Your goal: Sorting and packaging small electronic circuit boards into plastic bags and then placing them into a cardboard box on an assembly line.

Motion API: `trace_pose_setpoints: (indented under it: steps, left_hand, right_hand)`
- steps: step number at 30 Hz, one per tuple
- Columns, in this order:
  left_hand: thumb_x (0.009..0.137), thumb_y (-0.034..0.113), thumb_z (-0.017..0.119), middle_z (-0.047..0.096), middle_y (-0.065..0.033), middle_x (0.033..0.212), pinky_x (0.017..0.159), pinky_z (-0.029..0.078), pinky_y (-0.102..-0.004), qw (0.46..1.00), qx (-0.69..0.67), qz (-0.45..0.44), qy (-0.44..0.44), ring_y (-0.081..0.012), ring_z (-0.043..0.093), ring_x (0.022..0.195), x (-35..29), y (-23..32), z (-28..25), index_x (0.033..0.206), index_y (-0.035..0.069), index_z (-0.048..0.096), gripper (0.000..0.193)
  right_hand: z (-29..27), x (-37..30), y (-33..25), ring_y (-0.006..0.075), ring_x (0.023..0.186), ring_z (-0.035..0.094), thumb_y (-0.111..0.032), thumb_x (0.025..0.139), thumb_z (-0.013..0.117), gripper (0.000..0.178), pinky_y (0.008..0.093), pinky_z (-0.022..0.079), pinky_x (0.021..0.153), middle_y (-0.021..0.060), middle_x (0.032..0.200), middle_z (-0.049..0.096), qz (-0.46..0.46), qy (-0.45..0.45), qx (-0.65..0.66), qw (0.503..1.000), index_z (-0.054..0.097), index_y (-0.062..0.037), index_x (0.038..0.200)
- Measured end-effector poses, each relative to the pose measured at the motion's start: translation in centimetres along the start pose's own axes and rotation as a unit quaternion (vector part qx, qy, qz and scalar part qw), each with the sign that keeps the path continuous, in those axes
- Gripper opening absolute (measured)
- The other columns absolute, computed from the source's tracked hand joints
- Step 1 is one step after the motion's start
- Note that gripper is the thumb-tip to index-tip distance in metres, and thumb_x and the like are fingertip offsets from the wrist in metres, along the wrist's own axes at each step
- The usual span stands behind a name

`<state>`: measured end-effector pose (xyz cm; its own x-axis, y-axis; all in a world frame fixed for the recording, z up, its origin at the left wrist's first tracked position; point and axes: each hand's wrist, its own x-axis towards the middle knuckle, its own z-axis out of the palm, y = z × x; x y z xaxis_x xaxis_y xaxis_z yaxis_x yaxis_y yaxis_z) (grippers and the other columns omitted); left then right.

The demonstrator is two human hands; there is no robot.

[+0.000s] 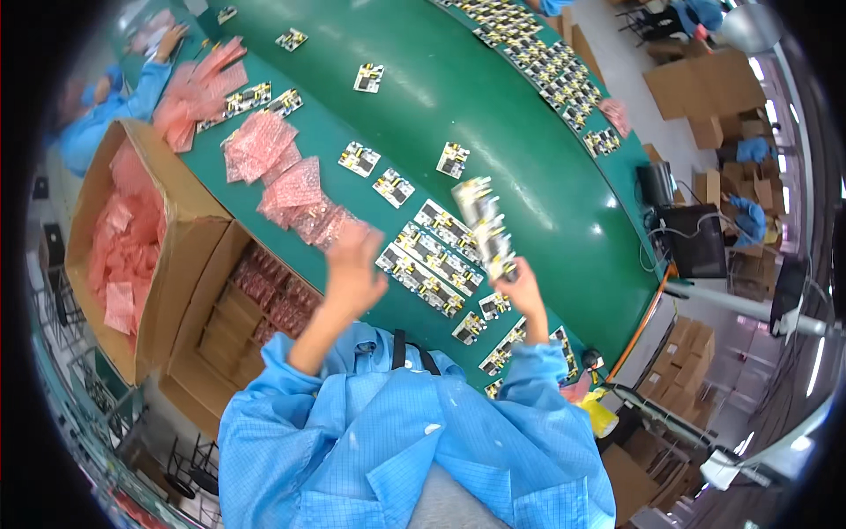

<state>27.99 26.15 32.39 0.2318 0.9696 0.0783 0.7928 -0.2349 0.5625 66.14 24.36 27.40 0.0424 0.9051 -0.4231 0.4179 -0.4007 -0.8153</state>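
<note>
My right hand (pixel 522 293) grips the near end of a strip of circuit boards (pixel 483 220), which is tilted up over the green table and slightly blurred. Below and left of it lie rows of similar board strips (pixel 432 256), with single boards (pixel 470 328) closer to me. My left hand (pixel 354 275) is over the table's near edge, beside a spread of pink bubble-wrap bags (pixel 304 203). Motion smears its fingers, so whether they touch a bag or hold anything is unclear.
A carton of pink bags (pixel 132 256) stands left, beside an open carton of wrapped pieces in dividers (pixel 264 295). Loose boards (pixel 393 188) dot the green table (pixel 555 212); many more line its far side (pixel 546 66). Another person's blue sleeve (pixel 145 93) is at upper left.
</note>
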Motion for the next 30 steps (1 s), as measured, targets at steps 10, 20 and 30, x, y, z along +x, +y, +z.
trace_pose_setpoints:
  steps: [10,20,30]
  left_hand:
    - [0.059,0.019,0.073,0.056,-0.0108,0.097,0.08,0.046,-0.0404,0.893,0.025,0.347,-0.287,-0.0292,0.058,0.094,-6.6,2.5,-2.6,0.117,0.004,0.05,0.064]
    - [0.063,0.021,0.078,0.06,-0.015,0.099,0.082,0.049,-0.0404,0.928,-0.084,0.262,-0.249,-0.0327,0.06,0.095,-12.7,4.0,-3.1,0.112,0.004,0.053,0.058]
    - [0.061,0.016,0.077,0.062,-0.0147,0.1,0.08,0.051,-0.0379,0.934,-0.126,0.24,-0.232,-0.0306,0.062,0.092,-12.1,4.1,-3.9,0.111,0.005,0.057,0.055]
  right_hand:
    - [4.6,-18.0,-8.2,0.0282,0.094,0.062,-0.03,0.063,0.081,0.068,0.0353,0.048,0.08,0.0194,0.102,0.062,-0.022,-0.286,-0.13,0.949,0.052,-0.0003,0.117]
    - [8.3,-24.0,-6.4,0.0342,0.097,0.061,-0.035,0.06,0.081,0.068,0.0404,0.049,0.084,0.0159,0.106,0.063,-0.1,-0.151,-0.23,0.956,0.058,-0.0024,0.115]
    - [10.2,-25.1,-4.5,0.0303,0.089,0.063,-0.028,0.059,0.079,0.058,0.0369,0.05,0.079,0.0138,0.099,0.063,-0.171,-0.052,-0.106,0.978,0.06,-0.0024,0.108]
